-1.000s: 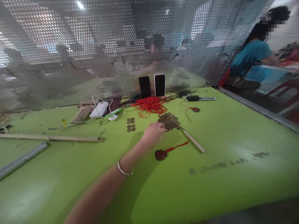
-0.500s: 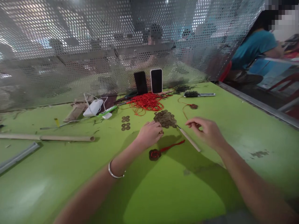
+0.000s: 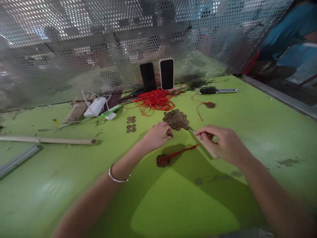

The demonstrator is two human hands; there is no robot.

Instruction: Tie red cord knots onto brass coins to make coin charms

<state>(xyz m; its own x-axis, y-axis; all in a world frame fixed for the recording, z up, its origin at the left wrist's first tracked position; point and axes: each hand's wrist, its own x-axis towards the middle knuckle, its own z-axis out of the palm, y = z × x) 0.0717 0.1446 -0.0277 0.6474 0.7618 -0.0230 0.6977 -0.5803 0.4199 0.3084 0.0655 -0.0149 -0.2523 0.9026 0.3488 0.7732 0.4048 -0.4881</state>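
Note:
My left hand (image 3: pixel 158 136) is closed, its fingertips around a dark round coin (image 3: pixel 170 135). Just beyond it lies a heap of brownish old-style coins (image 3: pixel 176 119) with holes in them. My right hand (image 3: pixel 219 141) pinches the front of the pale wooden handle of a thin metal-tipped tool (image 3: pixel 205 145). That tool slants over the table, its tip at the heap's edge. Nearer me, between the hands, is a coin cluster bound with red cord (image 3: pixel 162 160), its red tail stretching right. Two small flower-like groups of coins (image 3: pixel 131 128) lie left of my left hand.
Behind the heap is a tangle of red cord (image 3: pixel 157 99), with two phones (image 3: pixel 166 74) propped against a perforated metal screen (image 3: pixel 99 59). A hairbrush (image 3: pixel 208 90) and another corded coin cluster (image 3: pixel 210 105) lie at right. At left are a bamboo pole (image 3: pixel 66 140) and a white adapter (image 3: pixel 95 107).
My right hand has moved onto the wooden-handled tool and closed on it. My left hand stays close to the coin heap. The whole view has shifted slightly.

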